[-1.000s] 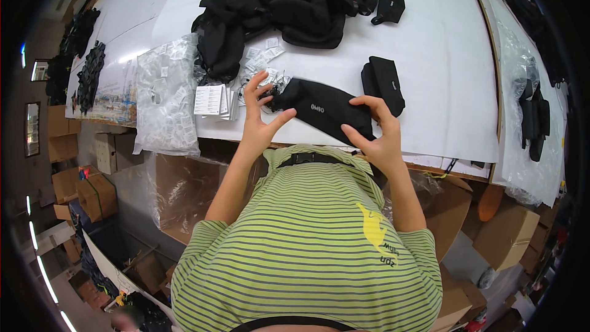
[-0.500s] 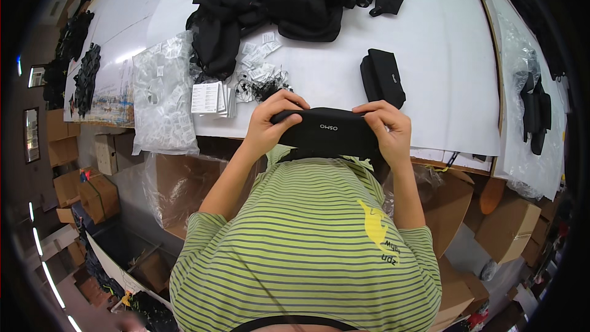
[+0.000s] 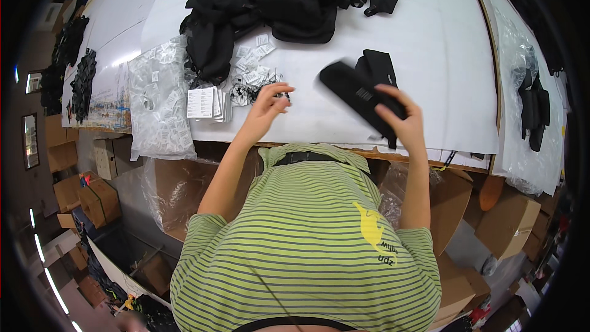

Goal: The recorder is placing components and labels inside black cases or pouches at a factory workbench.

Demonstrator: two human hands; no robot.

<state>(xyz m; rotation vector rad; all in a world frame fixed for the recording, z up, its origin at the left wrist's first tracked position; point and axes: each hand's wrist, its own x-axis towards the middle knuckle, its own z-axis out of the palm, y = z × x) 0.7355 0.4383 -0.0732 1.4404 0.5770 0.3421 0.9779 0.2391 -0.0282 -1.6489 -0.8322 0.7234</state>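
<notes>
A long black fabric pouch [image 3: 356,95] is tilted above the table, its far end up to the left. My right hand [image 3: 402,118] grips its near right end between thumb and fingers; the pouch is a little blurred. Partly behind it lies another black pouch [image 3: 380,66] on the white tabletop. My left hand [image 3: 269,107] is apart from the pouch, fingers curved and spread, with nothing in it. It hovers just right of a tangle of black cords [image 3: 247,93] and a stack of white printed cards [image 3: 204,103].
A heap of black pouches [image 3: 295,15] covers the table's far middle. Small white tags [image 3: 253,55] lie before it. A clear plastic bag of tags [image 3: 158,98] rests at the left. Cardboard boxes [image 3: 507,218] stand below the table's front edge. More black pieces [image 3: 533,110] lie at right.
My left hand has let go of the pouch and moved off left. My right hand has swung the pouch away from my body, from level to slanted.
</notes>
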